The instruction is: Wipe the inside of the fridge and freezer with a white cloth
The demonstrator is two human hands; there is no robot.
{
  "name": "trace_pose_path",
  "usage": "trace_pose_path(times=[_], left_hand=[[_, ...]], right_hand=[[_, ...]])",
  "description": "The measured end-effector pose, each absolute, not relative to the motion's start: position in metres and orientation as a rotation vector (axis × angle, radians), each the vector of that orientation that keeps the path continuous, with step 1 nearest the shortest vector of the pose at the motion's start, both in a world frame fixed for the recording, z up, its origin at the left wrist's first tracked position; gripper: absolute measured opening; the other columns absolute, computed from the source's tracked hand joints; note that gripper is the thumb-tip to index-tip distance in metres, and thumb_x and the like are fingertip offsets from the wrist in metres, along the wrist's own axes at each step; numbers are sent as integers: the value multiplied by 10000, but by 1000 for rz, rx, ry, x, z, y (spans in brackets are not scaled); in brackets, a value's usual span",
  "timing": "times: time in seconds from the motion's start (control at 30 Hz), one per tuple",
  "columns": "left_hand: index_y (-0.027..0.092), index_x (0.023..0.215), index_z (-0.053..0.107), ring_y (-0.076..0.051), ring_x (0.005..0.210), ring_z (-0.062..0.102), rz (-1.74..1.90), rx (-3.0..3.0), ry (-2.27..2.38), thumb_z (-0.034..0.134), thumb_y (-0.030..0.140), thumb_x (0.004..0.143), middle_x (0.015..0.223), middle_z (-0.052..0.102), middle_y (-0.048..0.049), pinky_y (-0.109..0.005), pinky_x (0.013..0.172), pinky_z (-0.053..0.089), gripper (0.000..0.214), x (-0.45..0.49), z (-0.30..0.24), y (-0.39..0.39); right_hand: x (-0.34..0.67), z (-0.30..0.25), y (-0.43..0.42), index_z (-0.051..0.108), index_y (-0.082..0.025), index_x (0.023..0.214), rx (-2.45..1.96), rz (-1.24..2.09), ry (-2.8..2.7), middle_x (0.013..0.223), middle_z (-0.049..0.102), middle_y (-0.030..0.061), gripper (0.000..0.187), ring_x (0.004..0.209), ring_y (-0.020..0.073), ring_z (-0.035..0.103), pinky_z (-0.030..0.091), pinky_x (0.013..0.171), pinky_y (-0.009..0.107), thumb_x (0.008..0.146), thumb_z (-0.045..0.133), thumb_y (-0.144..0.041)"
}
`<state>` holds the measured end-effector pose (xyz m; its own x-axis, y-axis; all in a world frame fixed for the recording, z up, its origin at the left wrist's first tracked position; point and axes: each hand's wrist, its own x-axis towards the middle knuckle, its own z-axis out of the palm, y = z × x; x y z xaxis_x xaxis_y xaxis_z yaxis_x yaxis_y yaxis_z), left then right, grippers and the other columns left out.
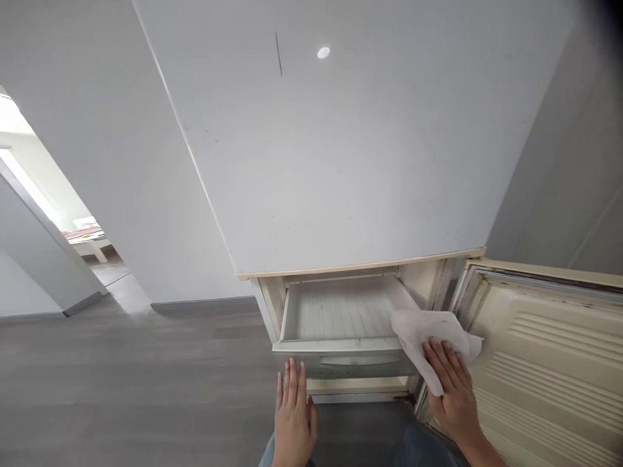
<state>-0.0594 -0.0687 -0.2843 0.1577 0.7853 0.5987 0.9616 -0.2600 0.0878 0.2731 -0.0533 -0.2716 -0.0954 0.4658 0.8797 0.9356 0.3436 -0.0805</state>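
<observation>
From where I stand, the far left gives me one opening into a brighter room, where a single piece of white furniture [91, 248] with striped fabric [82, 232] on it stands partly in sight. The grey floor [146, 370] stretches from there toward one refrigerator [341, 162], whose broad white front carries one thin dark line and one bright spot of light.

Below that front, one compartment stands open, and in it I count one white drawer [350, 311], jutting out a little, with a single clear front. Two hands are at work here. The left hand [293, 425] is before the left part of that front, palm down and pointing forward; its fingers are straight, three of them close together, the little finger slightly apart and the thumb out to the side. I cannot tell whether the fingertips touch the drawer.

Farther right, one white cloth [426, 321] lies over the drawer's front right corner and spreads toward the door. The right hand [455, 389] rests on it, back upward, the forearm slanting in from the lower right, fingers extended and nearly side by side; its thumb is hidden, so I cannot tell whether it pinches the cloth. Last comes one open door [559, 350], its cream inner face ridged.
</observation>
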Motion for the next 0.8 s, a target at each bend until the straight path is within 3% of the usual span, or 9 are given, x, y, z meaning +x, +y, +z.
trace_pose_path(times=[0.2, 0.43, 0.8], left_hand=[[172, 1495, 76, -358, 1422, 331, -783, -2017, -1651, 456, 193, 858, 1545, 338, -210, -576, 1030, 518, 742, -49, -302, -55], [192, 1495, 40, -342, 1428, 320, -778, -2073, -1680, 409, 193, 879, 1547, 348, -198, -601, 1091, 446, 718, -43, -277, -37], [231, 1489, -9, -297, 1473, 212, -700, -2170, -1709, 324, 152, 888, 1600, 224, -142, -590, 1164, 340, 692, -37, -246, 12]], right_hand=[[265, -303, -49, 100, -171, 1554, -1296, -672, -1618, 1613, 104, 41, 716, 1468, 297, 136, 210, 1189, 513, 888, 362, -142], [258, -295, -12, 29, -202, 1556, -1366, -638, -1545, 1618, 53, 48, 748, 1465, 332, 122, 256, 1141, 600, 875, 331, -143], [266, -277, 37, 5, -242, 1553, -1429, -507, -1638, 1619, 74, 29, 733, 1462, 293, 166, 323, 1139, 542, 895, 304, -124]])
